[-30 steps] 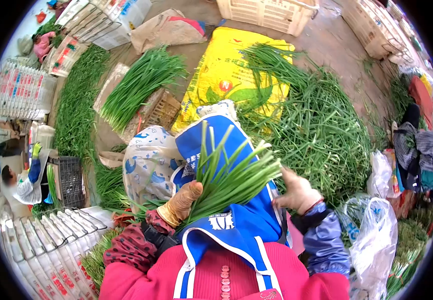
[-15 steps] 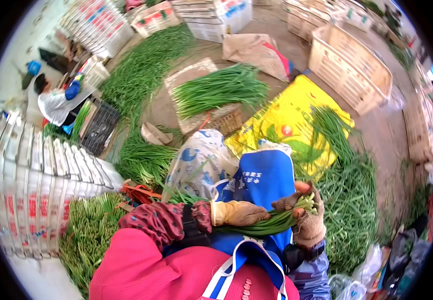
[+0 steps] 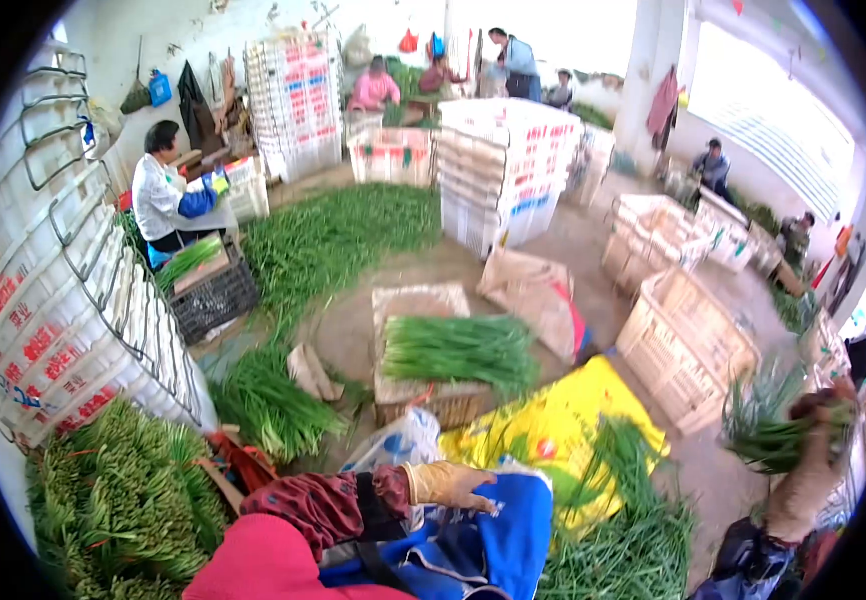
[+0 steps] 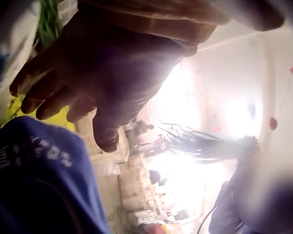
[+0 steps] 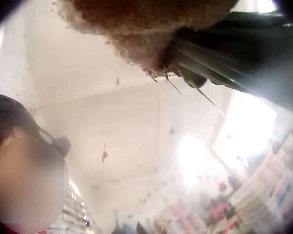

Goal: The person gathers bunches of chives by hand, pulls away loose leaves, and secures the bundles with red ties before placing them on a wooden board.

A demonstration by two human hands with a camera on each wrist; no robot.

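Note:
My right hand (image 3: 815, 450), in a knit glove, is raised out to the far right and grips a bunch of chives (image 3: 761, 438). In the right wrist view the dark leaves (image 5: 239, 56) stick out past the glove (image 5: 141, 29). Over the blue apron (image 3: 498, 535) on my lap, my left hand (image 3: 450, 486) wears a thin tan glove and holds nothing. Its fingers (image 4: 51, 100) are spread loosely in the left wrist view. A loose heap of chives (image 3: 623, 555) lies in front, partly on a yellow sack (image 3: 593, 395).
Neat chives (image 3: 458, 350) lie across a low crate with a board ahead. A cream crate (image 3: 688, 345) stands at the right, close to the raised bunch. Stacked white crates (image 3: 83, 330) and bundled stalks (image 3: 128, 500) flank my left side. A person (image 3: 175, 190) sits farther back.
My right hand has swung from the lap out to the far right with the chives. The left hand no longer touches the bunch. The head view has tilted up toward the room.

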